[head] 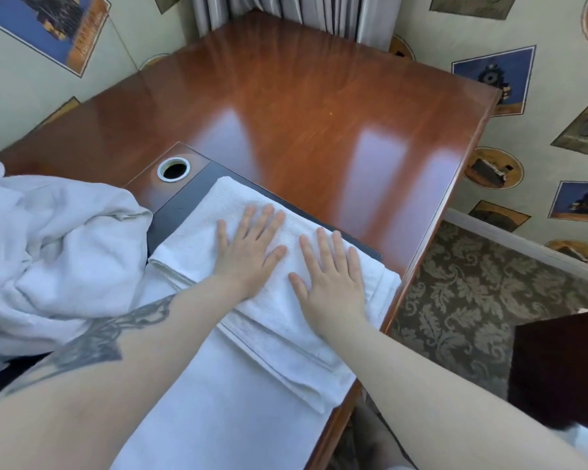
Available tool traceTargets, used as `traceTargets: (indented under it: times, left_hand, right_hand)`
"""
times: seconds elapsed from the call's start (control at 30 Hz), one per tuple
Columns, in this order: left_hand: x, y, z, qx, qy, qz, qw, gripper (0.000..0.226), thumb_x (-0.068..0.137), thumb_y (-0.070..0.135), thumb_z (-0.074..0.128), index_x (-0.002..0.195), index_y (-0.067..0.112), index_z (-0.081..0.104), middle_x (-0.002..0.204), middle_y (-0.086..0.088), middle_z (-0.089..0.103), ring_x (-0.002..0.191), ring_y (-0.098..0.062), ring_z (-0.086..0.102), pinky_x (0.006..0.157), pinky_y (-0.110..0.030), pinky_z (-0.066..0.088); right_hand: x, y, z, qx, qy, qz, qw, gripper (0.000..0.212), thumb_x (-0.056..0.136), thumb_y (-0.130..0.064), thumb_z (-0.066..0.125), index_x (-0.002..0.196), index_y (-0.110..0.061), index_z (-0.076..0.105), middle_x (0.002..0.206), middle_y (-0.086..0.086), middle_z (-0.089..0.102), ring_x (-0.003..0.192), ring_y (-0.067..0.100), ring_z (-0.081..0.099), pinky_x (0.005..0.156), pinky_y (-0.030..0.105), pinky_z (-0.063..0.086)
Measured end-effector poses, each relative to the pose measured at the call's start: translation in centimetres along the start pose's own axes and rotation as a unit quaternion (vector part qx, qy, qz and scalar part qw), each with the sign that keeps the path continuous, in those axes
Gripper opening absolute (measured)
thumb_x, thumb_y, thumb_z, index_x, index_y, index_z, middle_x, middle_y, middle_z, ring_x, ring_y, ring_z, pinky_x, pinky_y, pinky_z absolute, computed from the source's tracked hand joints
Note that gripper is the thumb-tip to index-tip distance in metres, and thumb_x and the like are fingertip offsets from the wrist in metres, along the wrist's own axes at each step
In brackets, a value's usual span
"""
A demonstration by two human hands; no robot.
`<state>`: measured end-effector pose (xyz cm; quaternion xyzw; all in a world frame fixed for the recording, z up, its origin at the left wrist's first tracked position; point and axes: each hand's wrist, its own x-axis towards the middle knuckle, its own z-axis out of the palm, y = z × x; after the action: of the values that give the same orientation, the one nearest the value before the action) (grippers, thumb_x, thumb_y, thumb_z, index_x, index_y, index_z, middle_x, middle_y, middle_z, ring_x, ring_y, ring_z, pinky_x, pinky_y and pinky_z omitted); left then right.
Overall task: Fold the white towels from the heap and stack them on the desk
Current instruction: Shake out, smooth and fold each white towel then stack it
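Towel (218, 212), folded, lies on the desk (302, 106) beside the heap (58, 239). Left hand (248, 249) and right hand (330, 276) press flat, fingers extended, gripping nothing. We advise smoothing outward, aligning edges.

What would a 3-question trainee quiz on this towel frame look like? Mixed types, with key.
1. True or false: both the left hand and the right hand lie flat with straight fingers on the folded towel.
2. The unfolded heap sits: A) at the desk's far corner, B) on the person's left, C) on the carpet.
3. Fill in: the round cable hole in the desk lies just beyond the towel's ____ corner.

Key: 1 true; 2 B; 3 far left.
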<state>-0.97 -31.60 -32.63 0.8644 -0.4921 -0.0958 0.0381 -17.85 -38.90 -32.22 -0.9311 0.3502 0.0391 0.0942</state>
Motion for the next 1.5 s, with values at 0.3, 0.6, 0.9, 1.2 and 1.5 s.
traceTargets:
  times: [0.3, 0.6, 0.9, 1.2, 1.5]
  left_hand:
    - [0.4, -8.4, -1.0, 0.0, 0.023, -0.092, 0.996, 0.058, 0.102, 0.048, 0.016, 0.155, 0.033, -0.003, 0.163, 0.007, -0.005, 0.15, -0.016, -0.006, 0.12, -0.045, -0.001]
    - [8.8, -5.0, -7.4, 0.209, -0.117, 0.159, 0.958, 0.07, 0.092, 0.004, 0.048, 0.151, 0.032, 0.022, 0.154, 0.009, 0.03, 0.146, -0.01, 0.019, 0.118, -0.046, -0.005]
    - [12.1, -0.9, -10.7, 0.378, -0.094, 0.196, 0.9, 0.038, 0.088, 0.033, 0.065, 0.124, 0.023, 0.054, 0.126, -0.004, 0.046, 0.121, -0.025, 0.044, 0.101, -0.035, 0.035]
    - [13.2, 0.7, -14.2, 0.22, 0.069, 0.135, 0.964, 0.022, 0.09, 0.008, 0.054, 0.111, 0.012, 0.053, 0.104, -0.008, 0.062, 0.104, -0.029, 0.055, 0.112, -0.037, 0.02]
    - [-0.2, -3.6, -14.7, 0.143, 0.204, 0.244, 0.937, 0.03, 0.06, -0.014, 0.055, 0.084, 0.001, 0.066, 0.072, -0.013, 0.061, 0.066, -0.033, 0.057, 0.086, -0.045, 0.046]
  right_hand:
    - [-4.1, 4.7, 0.0, 0.058, 0.061, 0.127, 0.988, 0.07, 0.1, -0.054, 0.024, 0.157, -0.021, 0.001, 0.165, 0.001, 0.002, 0.151, 0.025, -0.004, 0.122, 0.046, 0.001]
    - [3.4, 5.9, -5.9, 0.173, -0.109, 0.154, 0.967, 0.049, 0.086, -0.053, 0.061, 0.124, -0.023, 0.053, 0.119, -0.003, 0.055, 0.115, 0.022, 0.05, 0.092, 0.036, 0.041]
    - [6.3, 9.3, -9.3, 0.159, -0.167, 0.106, 0.967, 0.03, 0.077, -0.035, 0.076, 0.095, -0.015, 0.065, 0.093, 0.002, 0.064, 0.088, 0.024, 0.061, 0.067, 0.03, 0.044]
    - [6.6, 10.9, -13.8, 0.037, 0.105, 0.078, 0.991, 0.029, 0.09, -0.011, 0.054, 0.119, -0.013, 0.053, 0.114, 0.009, 0.05, 0.1, 0.031, 0.052, 0.068, 0.034, 0.038]
    - [-3.8, 6.5, -12.5, 0.062, 0.114, -0.046, 0.99, 0.037, 0.075, -0.009, 0.059, 0.109, -0.021, 0.058, 0.097, -0.007, 0.052, 0.09, 0.019, 0.049, 0.059, 0.029, 0.031]
